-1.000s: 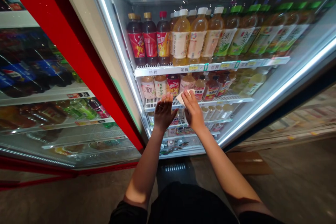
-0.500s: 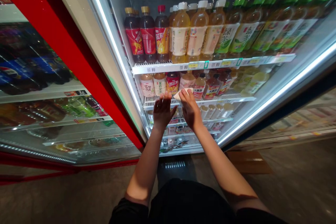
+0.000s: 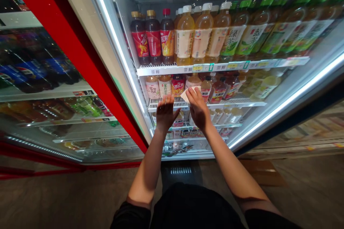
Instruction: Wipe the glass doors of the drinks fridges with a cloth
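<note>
My right hand [image 3: 199,110] holds a pale folded cloth [image 3: 191,94] under its fingers, pressed flat against the glass door of a drinks fridge. To its left, my left hand [image 3: 165,113] is held up with its palm toward the glass and its fingers stretched out, holding nothing. Behind the hands, a shelf [image 3: 212,105] bears bottled drinks, among them a red-labelled iced tea bottle [image 3: 177,86]. The cloth hides part of a pink-labelled bottle [image 3: 192,80].
Higher up, a price-tagged shelf [image 3: 223,67] carries a row of tea bottles [image 3: 185,35]. A red-framed fridge [image 3: 61,39] with cola bottles [image 3: 32,69] stands at left. A flat brown cardboard piece [image 3: 262,172] lies on the floor at right.
My right hand has slid a little to the right with the cloth, widening the space between my hands. My left hand stays nearly in place. The view has shifted slightly.
</note>
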`<state>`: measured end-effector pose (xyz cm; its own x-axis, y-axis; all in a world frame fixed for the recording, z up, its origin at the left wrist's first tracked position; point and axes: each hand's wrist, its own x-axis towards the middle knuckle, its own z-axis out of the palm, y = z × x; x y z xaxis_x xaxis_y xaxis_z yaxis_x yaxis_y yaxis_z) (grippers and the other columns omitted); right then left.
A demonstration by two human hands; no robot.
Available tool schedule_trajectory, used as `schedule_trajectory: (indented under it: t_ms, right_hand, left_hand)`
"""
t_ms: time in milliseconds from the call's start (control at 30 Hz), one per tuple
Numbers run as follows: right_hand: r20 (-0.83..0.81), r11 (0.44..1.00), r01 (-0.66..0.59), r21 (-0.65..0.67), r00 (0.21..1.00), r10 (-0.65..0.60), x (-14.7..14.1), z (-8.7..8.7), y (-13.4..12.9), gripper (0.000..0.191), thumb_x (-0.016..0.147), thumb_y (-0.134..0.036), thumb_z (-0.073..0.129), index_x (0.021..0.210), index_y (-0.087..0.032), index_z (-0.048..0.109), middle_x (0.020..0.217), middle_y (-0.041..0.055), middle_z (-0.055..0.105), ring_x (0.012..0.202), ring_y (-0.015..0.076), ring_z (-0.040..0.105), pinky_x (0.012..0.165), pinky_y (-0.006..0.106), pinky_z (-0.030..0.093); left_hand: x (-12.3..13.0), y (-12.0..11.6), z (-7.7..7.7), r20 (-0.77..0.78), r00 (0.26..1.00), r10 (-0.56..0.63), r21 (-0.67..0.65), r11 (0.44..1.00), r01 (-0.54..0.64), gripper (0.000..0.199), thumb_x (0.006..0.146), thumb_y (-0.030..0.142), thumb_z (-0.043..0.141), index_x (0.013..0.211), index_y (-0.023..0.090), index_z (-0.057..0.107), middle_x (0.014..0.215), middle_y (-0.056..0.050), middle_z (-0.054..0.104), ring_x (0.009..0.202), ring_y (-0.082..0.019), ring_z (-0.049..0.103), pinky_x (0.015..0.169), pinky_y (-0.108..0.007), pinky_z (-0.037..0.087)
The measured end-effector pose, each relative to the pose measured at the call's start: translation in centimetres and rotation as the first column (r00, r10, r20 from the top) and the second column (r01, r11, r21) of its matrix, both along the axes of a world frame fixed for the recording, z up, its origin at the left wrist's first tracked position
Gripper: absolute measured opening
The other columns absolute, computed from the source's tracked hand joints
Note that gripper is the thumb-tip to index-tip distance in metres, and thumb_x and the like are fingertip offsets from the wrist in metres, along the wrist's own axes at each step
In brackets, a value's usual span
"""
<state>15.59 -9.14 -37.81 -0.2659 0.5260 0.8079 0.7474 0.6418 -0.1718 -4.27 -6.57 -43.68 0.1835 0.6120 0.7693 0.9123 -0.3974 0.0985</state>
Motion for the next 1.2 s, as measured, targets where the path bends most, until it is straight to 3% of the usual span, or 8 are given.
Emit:
schedule_trajectory:
  t_ms: [167,433,567,733,867,1067,1200]
  right_hand:
    - [-0.032,1.000,0.007,0.008,0.999,-0.007,1.0,-0.1,-0.2,0.087,0.106,-0.003,0.040,0.176,-0.042,0.007,0.179,0.0006,0.036,0.168,0.0332,0.023,0.134,0.066,0.039]
    - [-0.074,0.999,-0.040,0.011,0.996,0.040,1.4,0.7,-0.5,0.080,0.108,-0.006,0.039,0.176,-0.041,0.016,0.178,-0.0019,0.039,0.168,0.0335,0.028,0.136,0.064,0.038]
    - [-0.119,0.996,-0.046,0.079,0.991,0.056,2.5,0.4,-0.4,0.079,0.108,-0.005,0.038,0.176,-0.040,0.017,0.178,-0.0002,0.038,0.168,0.0335,0.027,0.135,0.065,0.039]
    - [-0.078,0.998,-0.053,0.046,0.995,0.057,2.9,0.1,-0.5,0.076,0.108,-0.006,0.039,0.176,-0.035,0.021,0.176,0.0052,0.043,0.168,0.0326,0.029,0.135,0.062,0.040]
    - [-0.075,0.998,-0.039,0.039,0.996,0.042,3.9,0.2,-0.5,0.073,0.110,-0.009,0.041,0.176,-0.036,0.024,0.175,0.0052,0.045,0.167,0.0320,0.030,0.135,0.061,0.041]
    - [-0.039,1.000,0.008,-0.006,0.999,-0.008,4.8,-0.5,-1.1,0.074,0.108,-0.005,0.038,0.175,-0.033,0.026,0.171,0.0052,0.052,0.165,0.0323,0.035,0.133,0.060,0.044]
    - [-0.008,1.000,-0.001,-0.020,1.000,0.001,5.0,0.4,-1.0,0.072,0.109,-0.007,0.039,0.175,-0.033,0.025,0.172,0.0043,0.050,0.165,0.0315,0.035,0.134,0.058,0.043]
  left_hand:
    - [0.0,-0.5,0.3,-0.004,1.000,0.003,0.001,1.000,-0.003,0.081,0.110,0.053,0.055,0.177,0.018,0.023,0.174,-0.019,0.045,0.162,-0.031,0.044,0.137,-0.045,0.030]
    - [3.2,-0.8,-1.4,-0.057,0.997,-0.056,0.143,0.988,0.063,0.095,0.109,0.027,0.056,0.177,0.022,-0.011,0.170,-0.015,0.053,0.156,-0.026,0.053,0.137,-0.041,0.029]
    - [5.1,-1.2,0.2,-0.080,0.993,-0.085,0.119,0.989,0.094,0.090,0.108,0.025,0.056,0.178,0.020,0.000,0.173,-0.015,0.047,0.160,-0.026,0.047,0.136,-0.040,0.031]
    - [6.6,-1.5,1.8,-0.063,0.995,-0.080,0.020,0.996,0.081,0.073,0.109,0.028,0.052,0.176,0.015,0.025,0.174,-0.016,0.047,0.163,-0.026,0.043,0.135,-0.041,0.032]
    - [7.3,-1.3,1.3,-0.037,0.998,-0.052,0.017,0.998,0.053,0.066,0.111,0.032,0.048,0.173,0.014,0.034,0.171,-0.016,0.051,0.161,-0.026,0.047,0.135,-0.042,0.032]
    - [7.6,-0.7,0.7,0.018,0.999,-0.039,-0.056,0.998,0.040,0.068,0.113,0.043,0.047,0.173,0.015,0.034,0.171,-0.018,0.049,0.162,-0.029,0.044,0.135,-0.043,0.030]
    - [7.6,-0.5,0.6,0.023,1.000,-0.014,-0.037,0.999,0.015,0.071,0.113,0.048,0.048,0.173,0.014,0.034,0.170,-0.020,0.049,0.162,-0.029,0.045,0.135,-0.043,0.031]
